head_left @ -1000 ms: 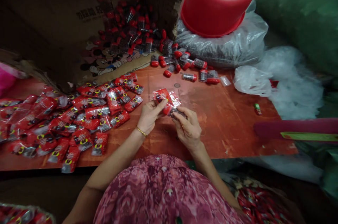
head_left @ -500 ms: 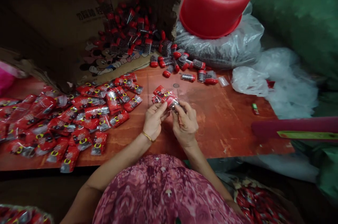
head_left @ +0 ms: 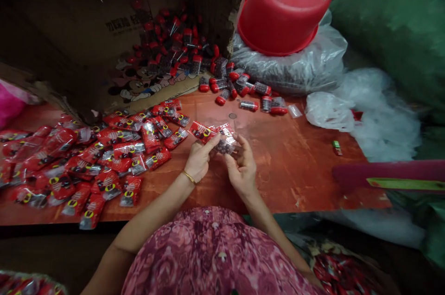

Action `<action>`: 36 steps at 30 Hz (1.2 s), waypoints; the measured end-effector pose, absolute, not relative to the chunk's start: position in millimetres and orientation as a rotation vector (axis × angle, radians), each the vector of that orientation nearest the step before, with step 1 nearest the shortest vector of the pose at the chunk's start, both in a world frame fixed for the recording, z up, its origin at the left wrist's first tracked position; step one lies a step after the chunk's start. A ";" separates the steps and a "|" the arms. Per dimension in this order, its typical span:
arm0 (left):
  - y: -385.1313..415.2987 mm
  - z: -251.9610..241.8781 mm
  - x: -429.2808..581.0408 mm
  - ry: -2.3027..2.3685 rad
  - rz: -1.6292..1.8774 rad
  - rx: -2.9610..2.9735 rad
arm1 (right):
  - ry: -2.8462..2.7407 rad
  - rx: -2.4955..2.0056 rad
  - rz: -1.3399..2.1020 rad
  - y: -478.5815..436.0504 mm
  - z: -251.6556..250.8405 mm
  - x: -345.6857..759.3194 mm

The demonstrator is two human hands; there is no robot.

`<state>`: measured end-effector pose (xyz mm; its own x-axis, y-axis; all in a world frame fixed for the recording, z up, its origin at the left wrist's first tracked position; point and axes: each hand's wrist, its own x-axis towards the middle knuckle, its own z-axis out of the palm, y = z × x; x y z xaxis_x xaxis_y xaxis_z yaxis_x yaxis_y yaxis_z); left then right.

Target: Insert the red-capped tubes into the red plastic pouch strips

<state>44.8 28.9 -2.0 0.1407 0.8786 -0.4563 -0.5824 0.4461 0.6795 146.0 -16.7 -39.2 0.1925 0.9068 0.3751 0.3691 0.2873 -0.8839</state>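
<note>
Between my hands is a clear plastic packet (head_left: 224,144) with small dark contents and red print along its far end. My left hand (head_left: 199,159), with a gold bangle at the wrist, has its thumb and fingers closed on the packet's left side. On the right side, my right hand (head_left: 242,165) pinches it with thumb and fingertips. Some of the fingers are hidden behind the packet. Just beyond my left fingers shows a flat red printed packet (head_left: 201,131); whether the hand touches it I cannot tell.
Filled red packets (head_left: 111,183) are heaped at the left. Red-capped clear bottles (head_left: 249,105) spill from a cardboard box (head_left: 163,88) at the back. A red tub (head_left: 285,7) rests upside down on a plastic bag (head_left: 292,70). A green lighter-like item (head_left: 336,147) lies at the right.
The packet between my hands has turned, so the dark contents face up where a red cap showed before. My right fingers have opened slightly, and a red packet beyond has shifted left.
</note>
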 end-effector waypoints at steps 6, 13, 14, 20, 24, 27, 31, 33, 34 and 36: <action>29.1 -4.3 36.3 0.858 1.011 0.502 | -1.115 -1.321 1.043 -21.3 -29.5 145.5; 29.7 1.3 34.9 0.833 1.043 0.421 | -1.254 -1.430 0.650 -32.6 -31.7 139.3; 30.2 0.4 35.7 0.857 1.063 0.399 | -1.307 -1.453 0.554 -33.8 -32.3 139.4; 31.1 -7.6 35.9 0.861 1.106 0.434 | -1.207 -1.417 0.758 -30.0 -29.2 132.4; 30.5 -5.9 32.0 0.836 1.117 0.465 | -1.180 -1.381 0.846 -27.1 -26.8 129.3; 30.6 -5.4 32.5 0.858 1.110 0.468 | -1.353 -1.435 0.600 -29.2 -28.2 132.2; 30.9 -5.9 36.1 0.924 1.085 0.527 | -1.315 -1.423 0.659 -30.6 -29.1 132.1; 29.9 -4.9 36.3 0.921 1.044 0.560 | -1.161 -1.368 0.874 -30.1 -27.8 128.7; 28.9 -4.3 35.8 0.906 1.008 0.571 | -1.085 -1.334 0.972 -29.9 -26.9 126.6; 25.8 -3.5 34.6 0.861 0.927 0.576 | -0.995 -1.277 1.101 -30.2 -25.2 122.6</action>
<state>34.6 25.8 -3.5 0.3203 0.8666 -0.3826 -0.4457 0.4942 0.7464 122.6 -30.2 -25.2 0.2091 0.9773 -0.0346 -0.0640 -0.0216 -0.9977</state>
